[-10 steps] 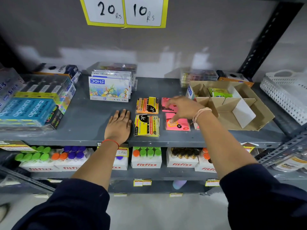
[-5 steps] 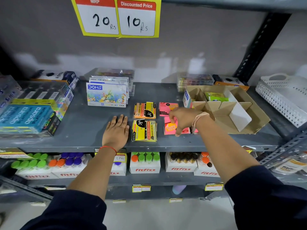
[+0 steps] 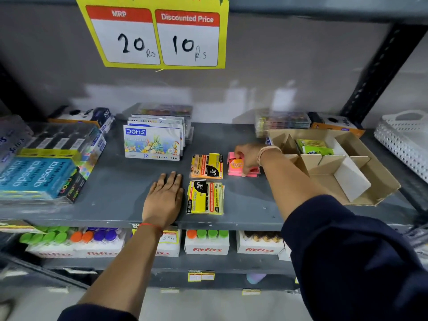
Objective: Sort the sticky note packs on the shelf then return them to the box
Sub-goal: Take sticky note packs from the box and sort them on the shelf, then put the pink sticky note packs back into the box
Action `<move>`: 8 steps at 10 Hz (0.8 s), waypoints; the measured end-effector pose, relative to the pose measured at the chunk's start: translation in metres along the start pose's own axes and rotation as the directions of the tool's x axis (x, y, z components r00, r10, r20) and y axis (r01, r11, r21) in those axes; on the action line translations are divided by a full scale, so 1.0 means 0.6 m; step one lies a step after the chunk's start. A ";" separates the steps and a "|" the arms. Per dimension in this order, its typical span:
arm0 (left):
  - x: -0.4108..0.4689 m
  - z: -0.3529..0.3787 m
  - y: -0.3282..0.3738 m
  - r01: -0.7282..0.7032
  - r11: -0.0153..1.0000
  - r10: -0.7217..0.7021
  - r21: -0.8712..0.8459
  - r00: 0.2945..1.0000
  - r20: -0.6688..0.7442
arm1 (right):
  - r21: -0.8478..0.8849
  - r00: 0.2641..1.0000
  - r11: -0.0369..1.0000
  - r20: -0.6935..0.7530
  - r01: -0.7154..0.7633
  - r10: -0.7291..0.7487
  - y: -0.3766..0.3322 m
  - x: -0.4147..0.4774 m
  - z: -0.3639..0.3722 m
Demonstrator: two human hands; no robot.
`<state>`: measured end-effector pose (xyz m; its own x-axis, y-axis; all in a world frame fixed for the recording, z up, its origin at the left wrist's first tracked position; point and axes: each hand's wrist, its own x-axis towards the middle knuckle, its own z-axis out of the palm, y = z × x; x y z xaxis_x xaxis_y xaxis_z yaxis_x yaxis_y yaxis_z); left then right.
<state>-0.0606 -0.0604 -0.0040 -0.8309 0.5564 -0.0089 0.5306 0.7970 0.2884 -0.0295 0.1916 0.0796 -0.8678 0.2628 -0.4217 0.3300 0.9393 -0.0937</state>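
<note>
Pink sticky note packs [image 3: 236, 164] sit in a small pile on the grey metal shelf [image 3: 111, 195], and the person's right hand [image 3: 249, 158] curls over the top of them, thumb and fingers closed around the upper pack, just beside the open cardboard box [image 3: 379, 184] with its card dividers. The left hand [image 3: 165, 198] lies flat and spread on the shelf, palm down, holding nothing, just left of a yellow pack [image 3: 205, 197]; an orange and yellow pack [image 3: 206, 166] lies behind that one, between it and the upright box of oil pastels [image 3: 152, 143]. A green pack [image 3: 312, 147] is already in a rear compartment of the box. The sorting looks nearly finished, with colours gathered into separate groups and the return to the box about to start. The risk lies in the pink pile: how many packs it holds cannot be told, and a grip that catches only the top one could drag the lower ones askew or nudge them toward the shelf's front edge. The dividers in the box stand loose and tilted, so a pack pushed in at an angle may bend a partition or land in the wrong compartment, mixing colours again. The sleeve [image 3: 347, 251] of the reaching arm passes over the front of the shelf near the yellow pack and could brush it off the edge onto the lower shelf of bottles [image 3: 207, 235].
</note>
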 end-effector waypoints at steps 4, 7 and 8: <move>-0.003 -0.002 0.003 0.002 1.000 -0.002 0.004 1.000 0.007 | 0.018 0.999 0.999 0.045 -0.027 0.026 0.009 -0.015 0.003; -0.005 -0.002 0.008 0.006 1.000 -0.006 0.016 1.000 0.017 | -0.031 0.961 0.998 -0.275 -0.056 0.045 -0.024 -0.074 0.026; -0.005 -0.004 0.010 -0.008 1.000 0.007 0.028 1.000 0.023 | 0.086 0.924 0.995 -0.376 -0.042 0.071 -0.029 -0.105 0.031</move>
<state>-0.0553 -0.0575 0.0001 -0.8230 0.5673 -0.0289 0.5415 0.7990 0.2615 0.0263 0.1547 0.0909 -0.9179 0.3925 -0.0576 0.3967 0.9051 -0.1530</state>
